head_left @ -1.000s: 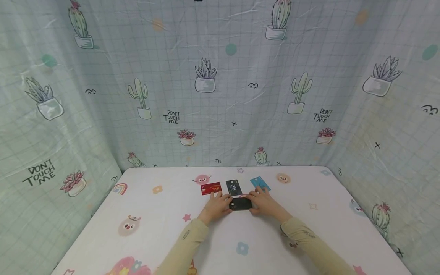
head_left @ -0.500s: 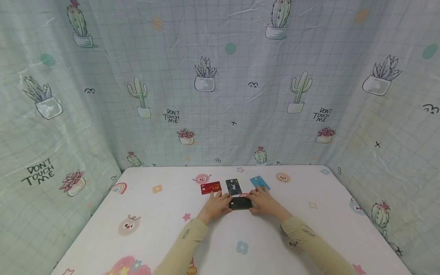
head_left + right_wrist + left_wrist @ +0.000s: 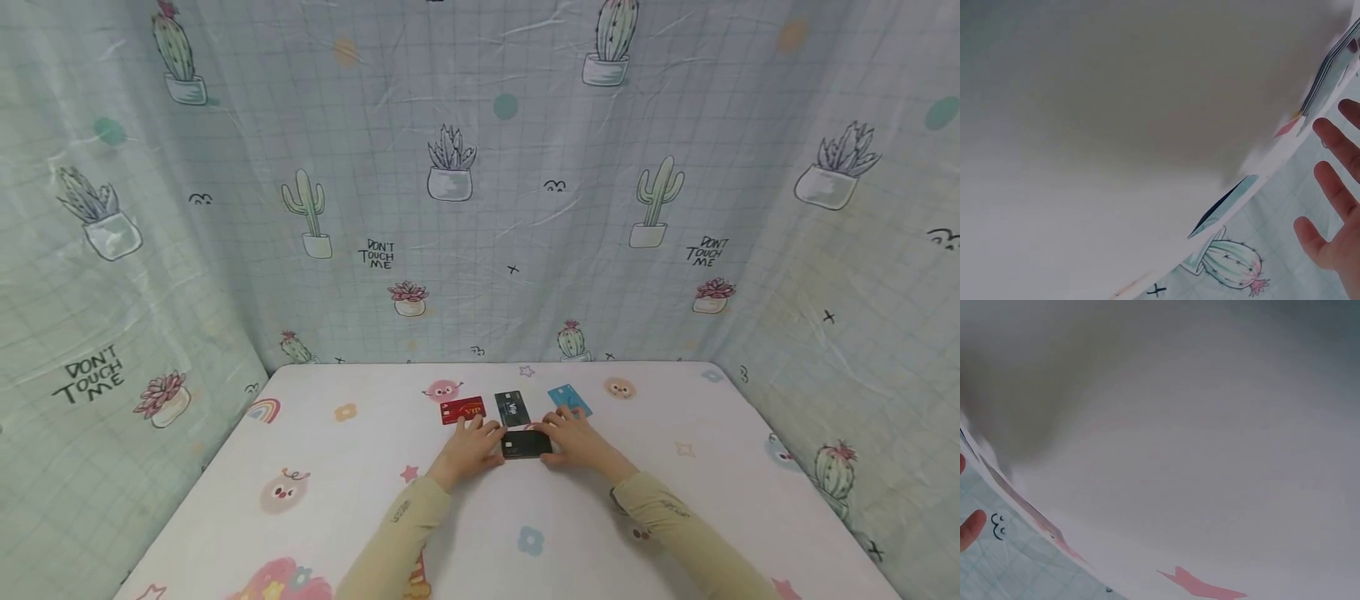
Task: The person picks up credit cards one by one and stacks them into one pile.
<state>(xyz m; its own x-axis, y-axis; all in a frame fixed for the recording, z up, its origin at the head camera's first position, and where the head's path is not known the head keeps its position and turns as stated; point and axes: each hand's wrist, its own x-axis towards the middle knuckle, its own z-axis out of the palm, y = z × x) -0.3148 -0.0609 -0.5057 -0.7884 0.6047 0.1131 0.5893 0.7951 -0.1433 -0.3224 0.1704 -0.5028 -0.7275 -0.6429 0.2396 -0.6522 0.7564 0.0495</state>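
Note:
A stack of black cards (image 3: 527, 445) lies on the table between the two hands, its layered edges (image 3: 1329, 65) showing in the right wrist view. My left hand (image 3: 465, 454) holds the left end, thumb at the near corner and index finger at the far one. The right hand (image 3: 579, 444) holds the right end in the same way. Its other fingers are spread, with fingertips (image 3: 1334, 187) showing clearly. Behind lie a red VIP card (image 3: 462, 409), a dark grey Vip card (image 3: 512, 408) and a blue card (image 3: 568, 397). Right fingers partly cover the blue card.
The white table (image 3: 360, 517) has a cartoon-print cover with flowers and stars. A pale cactus-print curtain (image 3: 480, 233) encloses the back and both sides. The table's back edge is a short way behind the cards.

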